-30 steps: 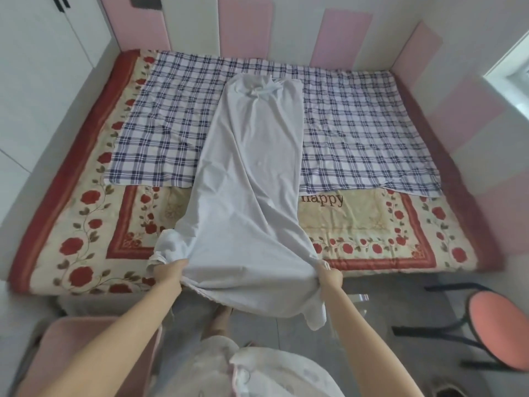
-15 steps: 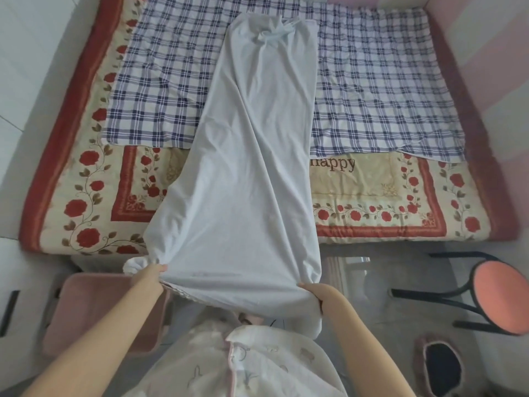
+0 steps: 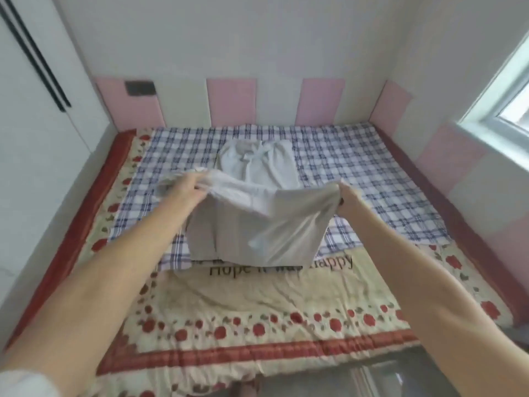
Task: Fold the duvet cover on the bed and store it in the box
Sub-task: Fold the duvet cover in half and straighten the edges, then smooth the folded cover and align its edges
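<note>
The pale grey duvet cover [image 3: 254,227] lies as a long narrow strip down the middle of the bed [image 3: 257,305], its far end bunched near the headboard. Both my arms reach out over the bed. My left hand [image 3: 186,187] grips one corner of the near end, and my right hand [image 3: 347,196] grips the other. The near end is lifted and carried over the far part, so the fabric hangs doubled between my hands. No box shows in this view.
A blue-and-white checked sheet [image 3: 357,173] covers the far half of the bed, over a rose-patterned quilt with a red border. Pink and white padded panels [image 3: 229,101] line the walls. A white wardrobe [image 3: 37,96] stands at left, a window [image 3: 506,90] at right.
My hands have swung the cover's near end up from the foot of the bed and forward over its far half. The view has tilted up, so the pink box and stool are out of sight.
</note>
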Motion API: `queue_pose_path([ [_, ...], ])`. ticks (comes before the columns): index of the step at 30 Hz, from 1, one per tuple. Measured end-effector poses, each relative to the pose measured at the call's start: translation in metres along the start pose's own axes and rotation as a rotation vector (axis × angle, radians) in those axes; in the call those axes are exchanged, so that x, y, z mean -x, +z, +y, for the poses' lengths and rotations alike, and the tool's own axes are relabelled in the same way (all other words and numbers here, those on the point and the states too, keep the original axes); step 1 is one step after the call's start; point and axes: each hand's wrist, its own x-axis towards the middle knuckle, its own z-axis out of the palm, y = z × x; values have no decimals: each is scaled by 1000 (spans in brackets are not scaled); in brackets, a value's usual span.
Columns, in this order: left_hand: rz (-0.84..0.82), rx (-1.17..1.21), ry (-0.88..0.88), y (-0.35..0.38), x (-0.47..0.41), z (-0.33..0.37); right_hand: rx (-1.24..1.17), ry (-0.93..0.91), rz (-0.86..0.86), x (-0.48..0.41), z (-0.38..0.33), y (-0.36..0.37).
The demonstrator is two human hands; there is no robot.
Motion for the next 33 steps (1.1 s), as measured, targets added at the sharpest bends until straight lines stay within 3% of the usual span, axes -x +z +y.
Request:
queue_pose_path([
  [1,-102,52,151,22,-9,65,-61,-56,-46,8,-90,44],
  [2,-102,181,275,34,-13,110,-159,-230,107,30,-136,61],
  [3,-169,398,397,40,-29,152,-296,-447,31,44,-188,81],
  [5,-141,444,552,58,-22,224,-286,-687,1,71,-264,106],
  [7,-118,396,604,54,-18,227,-240,-758,-40,72,-284,99],
  [10,-97,445,534,46,-14,204,-145,-693,30,62,-275,86],
  [15,115,392,299,19,-51,109,39,-438,201,18,-171,43],
  [21,235,348,3,-29,-131,-33,324,-159,327,-52,-47,1],
  [26,372,342,-232,-93,-190,-197,474,31,413,-111,107,-46],
  [28,449,295,-370,-127,-211,-288,616,163,433,-145,205,-77],
  [33,546,252,-512,-176,-222,-427,654,396,510,-148,365,-118],
])
